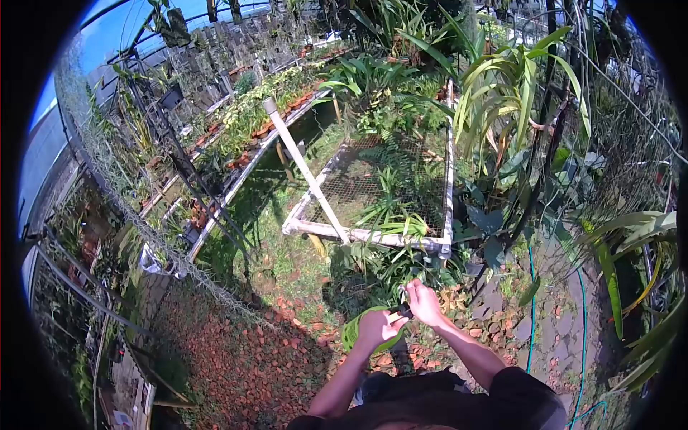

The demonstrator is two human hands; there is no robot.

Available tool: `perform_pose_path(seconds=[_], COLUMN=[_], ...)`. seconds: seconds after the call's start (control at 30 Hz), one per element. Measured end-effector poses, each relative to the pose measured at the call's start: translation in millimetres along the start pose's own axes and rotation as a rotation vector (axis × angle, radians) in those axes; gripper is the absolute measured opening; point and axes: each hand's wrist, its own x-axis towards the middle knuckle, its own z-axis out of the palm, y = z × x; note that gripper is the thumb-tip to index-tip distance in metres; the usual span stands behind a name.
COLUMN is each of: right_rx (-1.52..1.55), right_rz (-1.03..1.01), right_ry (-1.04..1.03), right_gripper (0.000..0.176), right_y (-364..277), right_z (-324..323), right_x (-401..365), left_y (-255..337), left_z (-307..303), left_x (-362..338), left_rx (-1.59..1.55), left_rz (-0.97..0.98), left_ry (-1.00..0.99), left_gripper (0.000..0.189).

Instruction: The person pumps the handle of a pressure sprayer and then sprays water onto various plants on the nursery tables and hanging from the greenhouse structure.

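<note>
My left hand [376, 328] and my right hand [424, 304] are close together low in the middle of the view, in front of my body. Between them is a small black object [404, 310], with fingers of both hands closed on it; what it is I cannot tell. Under and around my left hand shows a bright green coil-like thing [351, 331], partly covered by that hand. Just beyond my fingers, strappy green leaves [398, 264] grow at the near edge of a bench.
A mesh-topped bench with a white pipe frame [373, 238] stands ahead, a loose white pipe [304, 168] slanting over its corner. Potted plants line a long bench [236, 180] at left. Reddish chips [244, 365] cover the ground; a teal hose [583, 322] lies on paving at right.
</note>
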Motion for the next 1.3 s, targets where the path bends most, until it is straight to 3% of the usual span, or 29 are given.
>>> perform_pose_path(seconds=[0.03,0.07,0.1,0.13,0.2,0.3,0.37,0.4,0.43,0.53,0.63,0.7,0.73,0.8,0.83,0.9,0.97,1.07,1.1,1.17,1.23,1.3], right_rx=[-0.014,0.053,0.12,0.15,-0.048,-0.171,-0.018,-0.015,-0.205,-0.127,-0.042,-0.148,-0.107,-0.095,-0.049,0.009,-0.143,-0.074,0.004,-0.053,-0.057,-0.022], right_rz=[-0.194,-0.159,-0.133,-0.161,-0.224,-0.312,-0.231,-0.313,-0.307,-0.205,-0.208,-0.269,-0.29,-0.264,-0.214,-0.293,-0.282,-0.365,-0.198,-0.197,-0.242,-0.25], right_ry=[-0.026,0.126,0.275,0.447,0.252,0.071,0.254,0.284,0.163,-0.012,0.24,0.065,0.043,-0.013,0.056,0.333,0.057,-0.031,0.047,0.278,0.096,-0.094], right_gripper=[0.03,0.027,0.025,0.017,0.008,0.011,0.014,0.016,0.018,0.015,0.016,0.012,0.012,0.012,0.011,0.011,0.01,0.013,0.013,0.011,0.015,0.018], right_y=[-11,-23,-44,-39,-10,3,-20,-9,4,31,-12,1,3,15,-16,-16,11,19,-21,-21,-4,5], right_z=[-29,-57,-82,-60,-18,-64,-91,-55,-30,-46,-71,-18,-22,-45,-78,-56,-12,-54,-87,-35,-12,-47], right_x=[6,13,19,17,-8,7,12,0,-15,-5,0,-30,-28,-14,-5,6,-15,12,14,-1,-7,22], left_y=[8,0,5,11,23,20,19,28,36,24,27,31,33,22,18,26,48,36,27,34,40,27], left_z=[-1,5,16,24,21,20,23,25,29,29,19,39,34,29,25,13,4,-6,-6,5,4,3], left_x=[0,1,3,1,3,-11,-9,-6,-4,-13,-23,-9,-15,-23,-23,-30,-14,-23,-23,-19,-10,-16], left_rx=[0.069,0.044,0.011,-0.01,-0.04,0.026,0.076,0.102,0.118,0.127,0.083,0.129,0.113,0.091,0.082,0.099,0.115,0.129,0.115,0.133,0.103,0.124], left_rz=[-0.04,-0.101,-0.123,-0.147,-0.131,-0.142,-0.138,-0.151,-0.162,-0.183,-0.18,-0.163,-0.094,-0.167,-0.205,-0.222,-0.178,-0.226,-0.241,-0.223,-0.186,-0.229], left_ry=[-0.018,-0.093,-0.042,0.007,0.048,-0.089,-0.07,-0.034,0.006,-0.137,-0.117,-0.012,-0.026,-0.082,-0.107,-0.105,-0.055,-0.129,-0.152,-0.076,-0.02,-0.067], left_gripper=[0.053,0.056,0.057,0.059,0.065,0.065,0.064,0.063,0.063,0.056,0.051,0.046,0.048,0.051,0.053,0.056,0.056,0.056,0.056,0.058,0.061,0.06])
